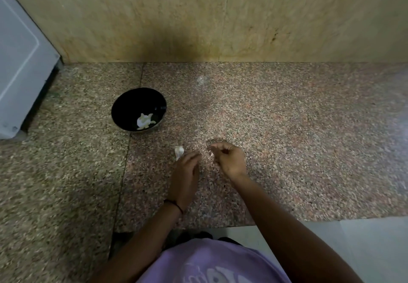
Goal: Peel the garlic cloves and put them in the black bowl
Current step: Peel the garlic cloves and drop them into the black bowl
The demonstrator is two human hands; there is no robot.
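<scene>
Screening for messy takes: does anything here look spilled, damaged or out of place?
Nothing serious. The black bowl sits upright with pale garlic pieces inside. One loose garlic piece lies on the counter by the left hand. Only a faint whitish smear farther back looks stray.

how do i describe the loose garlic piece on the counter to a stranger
On the speckled granite counter, find the black bowl. Nearer the person and to its right, a white garlic piece lies just beyond the left hand. Unlike the white pieces in the bowl and the pale scrap the right hand pinches, it lies alone on bare stone.
</scene>
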